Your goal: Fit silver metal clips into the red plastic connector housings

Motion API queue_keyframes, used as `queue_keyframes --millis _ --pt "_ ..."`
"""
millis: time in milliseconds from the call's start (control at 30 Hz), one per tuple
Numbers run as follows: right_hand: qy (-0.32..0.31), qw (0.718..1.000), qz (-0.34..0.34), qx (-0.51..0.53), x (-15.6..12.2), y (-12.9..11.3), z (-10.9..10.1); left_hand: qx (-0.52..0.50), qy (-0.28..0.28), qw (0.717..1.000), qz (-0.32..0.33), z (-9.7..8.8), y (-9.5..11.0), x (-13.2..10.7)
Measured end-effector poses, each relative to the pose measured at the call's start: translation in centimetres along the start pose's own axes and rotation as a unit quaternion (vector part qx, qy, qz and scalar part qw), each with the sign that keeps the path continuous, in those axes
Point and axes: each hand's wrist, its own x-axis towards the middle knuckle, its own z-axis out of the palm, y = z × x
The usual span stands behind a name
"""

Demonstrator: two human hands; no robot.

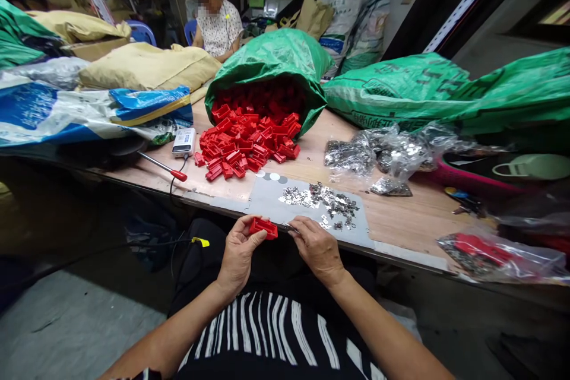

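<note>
My left hand (239, 252) is closed around a small red plastic housing (263, 228), an open-topped, box-like part held just off the table's front edge. Close to its right end, my right hand (317, 247) pinches a small dark, thin piece (290, 228), mostly hidden by the fingers, so its kind is unclear. Beyond both hands lies a grey mat (267, 197) bearing scattered small silvery metal pieces (300, 197) and darker metal pieces (342, 208). Farther back, a heap of similar red housings (249, 142) spills from the mouth of a green sack (280, 53).
Bags of metal parts (387, 154) lie right of the mat, with another clear bag (499, 255) at the table's right edge. A red-tipped metal rod (160, 167) and a white device with a cable (184, 142) lie left. Behind the sacks sits a person (218, 27).
</note>
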Motion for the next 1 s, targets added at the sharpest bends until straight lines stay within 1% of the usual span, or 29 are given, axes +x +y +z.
queue_keyframes --millis 133,233,333,400,467,567,667,767,867,933,1000 --pt "0.015 0.999 0.004 -0.031 0.0 -0.1 0.5 0.003 0.004 1.000 -0.002 -0.1 -0.1 0.1" --pt "0.024 0.999 0.010 -0.021 -0.1 0.0 0.7 -0.001 -0.005 1.000 -0.012 -0.1 -0.1 0.1" --pt "0.046 0.997 0.044 0.053 0.1 -0.1 0.5 -0.014 -0.037 0.999 -0.033 0.0 0.0 0.1" --pt "0.057 0.987 0.078 0.129 0.4 -0.3 0.0 -0.016 -0.060 0.997 -0.045 0.2 0.1 0.1" --pt "0.050 0.974 0.092 0.199 0.9 -0.7 -0.9 -0.014 -0.076 0.996 -0.051 0.4 0.2 0.1" --pt "0.036 0.964 0.056 0.258 1.6 -1.5 -2.4 -0.013 -0.089 0.994 -0.058 0.9 0.3 0.2" --pt "0.031 0.963 0.013 0.266 2.0 -2.1 -3.4 -0.016 -0.097 0.993 -0.062 1.3 0.4 0.2" --pt "0.037 0.968 -0.008 0.249 2.0 -2.3 -3.8 -0.013 -0.106 0.992 -0.063 1.6 0.5 0.2" --pt "0.041 0.965 -0.062 0.251 1.8 -2.2 -3.9 -0.002 -0.111 0.992 -0.067 1.8 0.8 0.3" --pt "0.032 0.963 -0.097 0.251 1.7 -2.0 -4.0 0.009 -0.115 0.991 -0.073 1.9 1.1 0.4" --pt "0.011 0.962 -0.116 0.245 1.6 -1.9 -4.2 0.018 -0.124 0.989 -0.079 2.0 1.2 0.5"
